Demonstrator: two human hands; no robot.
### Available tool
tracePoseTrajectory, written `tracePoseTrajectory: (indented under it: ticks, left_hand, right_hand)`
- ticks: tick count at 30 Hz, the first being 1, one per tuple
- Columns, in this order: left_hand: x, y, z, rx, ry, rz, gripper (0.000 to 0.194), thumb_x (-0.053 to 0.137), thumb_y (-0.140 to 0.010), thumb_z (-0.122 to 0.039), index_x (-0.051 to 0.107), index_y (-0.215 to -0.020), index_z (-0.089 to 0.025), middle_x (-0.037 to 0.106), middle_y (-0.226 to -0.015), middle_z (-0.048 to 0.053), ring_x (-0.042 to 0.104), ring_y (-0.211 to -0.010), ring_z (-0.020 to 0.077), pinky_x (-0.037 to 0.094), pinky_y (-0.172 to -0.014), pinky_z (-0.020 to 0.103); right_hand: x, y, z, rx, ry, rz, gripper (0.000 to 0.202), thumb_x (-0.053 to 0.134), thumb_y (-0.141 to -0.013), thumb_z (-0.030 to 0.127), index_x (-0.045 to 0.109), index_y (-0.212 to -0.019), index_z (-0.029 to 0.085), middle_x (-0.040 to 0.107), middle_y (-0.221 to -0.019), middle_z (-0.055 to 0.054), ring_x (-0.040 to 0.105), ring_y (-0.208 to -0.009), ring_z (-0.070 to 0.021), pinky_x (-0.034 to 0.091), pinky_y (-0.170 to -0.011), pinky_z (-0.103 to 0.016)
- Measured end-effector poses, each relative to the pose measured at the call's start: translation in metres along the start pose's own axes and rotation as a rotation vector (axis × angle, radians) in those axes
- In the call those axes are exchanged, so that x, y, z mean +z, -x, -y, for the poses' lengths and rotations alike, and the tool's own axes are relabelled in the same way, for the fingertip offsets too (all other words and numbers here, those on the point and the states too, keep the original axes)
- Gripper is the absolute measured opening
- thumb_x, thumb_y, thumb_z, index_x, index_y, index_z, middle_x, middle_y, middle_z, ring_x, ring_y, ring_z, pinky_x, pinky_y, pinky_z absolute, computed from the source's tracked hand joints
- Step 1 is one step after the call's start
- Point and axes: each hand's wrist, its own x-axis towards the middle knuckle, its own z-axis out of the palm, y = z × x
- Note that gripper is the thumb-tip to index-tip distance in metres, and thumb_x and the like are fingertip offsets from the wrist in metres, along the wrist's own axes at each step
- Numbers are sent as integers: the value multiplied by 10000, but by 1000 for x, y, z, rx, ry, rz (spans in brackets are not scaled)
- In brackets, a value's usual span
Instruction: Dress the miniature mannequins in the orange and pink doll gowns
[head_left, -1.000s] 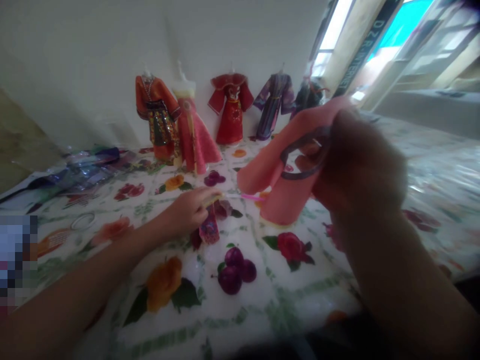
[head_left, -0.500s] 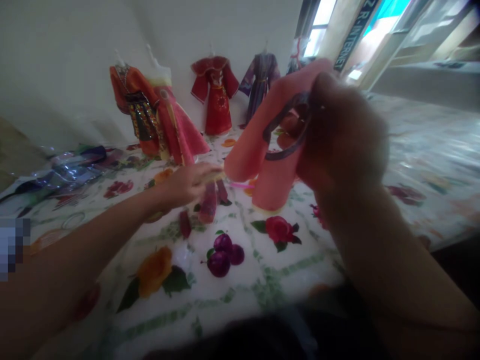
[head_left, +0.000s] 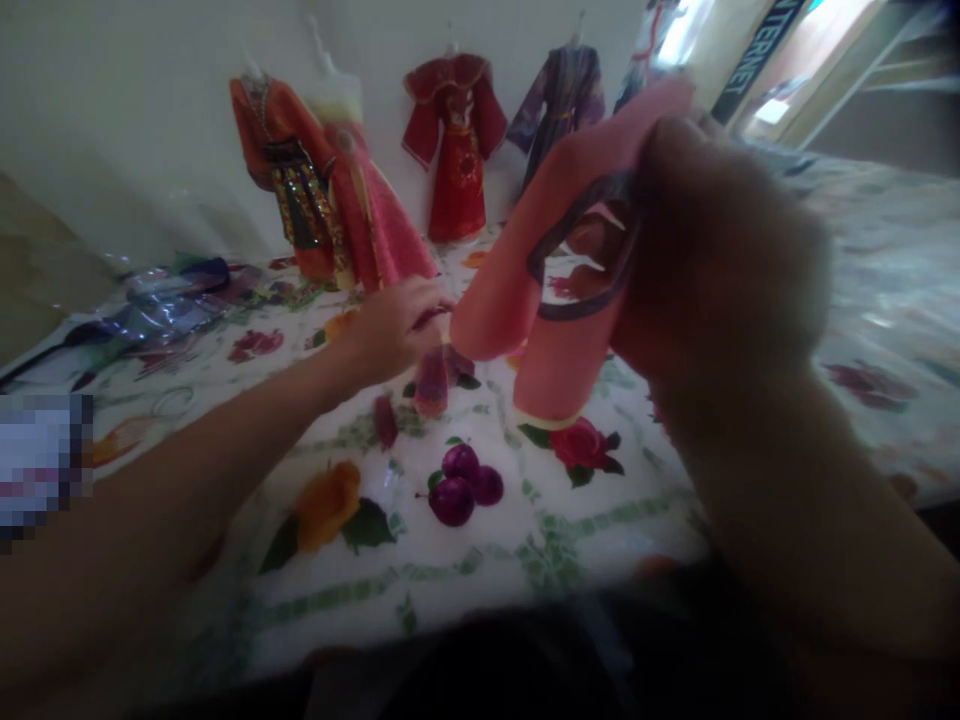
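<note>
My right hand [head_left: 720, 240] is raised, its fingers closed on a small pink doll garment [head_left: 562, 370] with dark trim round its opening. Two of its fingertips show through that opening. Over the table, my left hand [head_left: 390, 325] has its fingers bent together. A thin dark red piece [head_left: 433, 315] shows at those fingers; its kind is unclear. Just below lie a patterned reddish fabric piece [head_left: 432, 385] and a smaller dark red piece [head_left: 385, 420]. The pink garment hangs to the right of my left hand, in front of the table.
Dressed doll forms stand along the wall: an orange outfit [head_left: 281, 150], a pink dress [head_left: 375, 215], a red robe [head_left: 456, 150] and a purple robe [head_left: 562, 100]. Clear plastic packaging [head_left: 176, 290] lies at the left. A fruit-and-flower cloth [head_left: 495, 570] covers the table.
The view has shifted, so the doll forms appear higher and further right. My left hand has a dark red piece at its fingers, where a pale one showed before. The right hand keeps the pink garment.
</note>
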Motion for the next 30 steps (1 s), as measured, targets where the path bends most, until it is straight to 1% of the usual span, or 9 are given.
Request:
tracePoseTrajectory:
  ticks: [4,9,11,13,17,23,25,28,30]
  left_hand:
    - [-6,15,-11,-157,314,-5,371,335,-968,-314,662,-924,-144,670,-867,47,610,-795,165,486,-750,292]
    - [-11,38,-7,-222,203,143,273,461,-910,-314,684,-960,-165,687,-869,32,614,-770,164,455,-723,286]
    - [-11,45,-8,-255,166,197,287,447,-914,-308,687,-991,-171,700,-914,33,626,-800,173,453,-740,291]
    - [-7,49,-10,-223,118,236,300,417,-922,-279,690,-994,-177,708,-969,37,629,-850,185,448,-769,300]
    - [4,45,-17,-95,60,333,339,354,-912,-188,687,-977,-187,709,-991,40,619,-900,192,434,-792,300]
    - [15,23,-22,-108,31,367,248,410,-867,-160,653,-825,-138,664,-832,61,573,-736,179,395,-667,299]
    - [9,19,-17,-118,56,338,244,420,-853,-148,663,-848,-126,667,-812,61,581,-730,178,400,-672,296]
    - [-11,23,-4,-115,130,210,270,461,-832,-164,674,-995,-129,692,-921,62,609,-810,179,416,-711,281]
    - [-26,32,7,-116,99,273,276,523,-826,-214,676,-1045,-143,693,-967,64,619,-844,184,418,-744,282]
  right_hand:
    - [5,4,-1,-12,21,8,315,409,-981,131,618,-746,156,581,-692,10,577,-585,-79,499,-553,-180]
    - [9,6,-3,-7,144,-58,394,410,-972,141,623,-649,214,569,-722,-1,552,-600,-96,496,-545,-209]
    - [9,5,-3,-16,179,-75,387,422,-961,138,652,-661,218,576,-731,-4,548,-598,-98,496,-549,-228]
    - [9,5,-3,-21,180,-73,371,423,-955,133,677,-695,207,567,-731,-7,540,-600,-95,486,-550,-236]
    - [8,4,-4,-11,169,-75,302,468,-932,142,688,-731,187,574,-729,-14,532,-578,-100,466,-554,-271]
    - [7,0,-10,14,216,-90,206,544,-854,167,673,-697,205,610,-727,-30,549,-565,-134,451,-555,-339]
    - [5,0,-11,6,222,-83,217,534,-859,171,673,-695,205,609,-690,-32,549,-562,-146,454,-567,-363]
    - [3,1,-10,2,226,-66,309,460,-907,146,688,-708,211,603,-659,-22,567,-595,-147,446,-602,-370]
    - [1,2,-7,-15,229,-39,360,413,-934,128,710,-751,217,611,-683,-12,586,-640,-141,435,-632,-372]
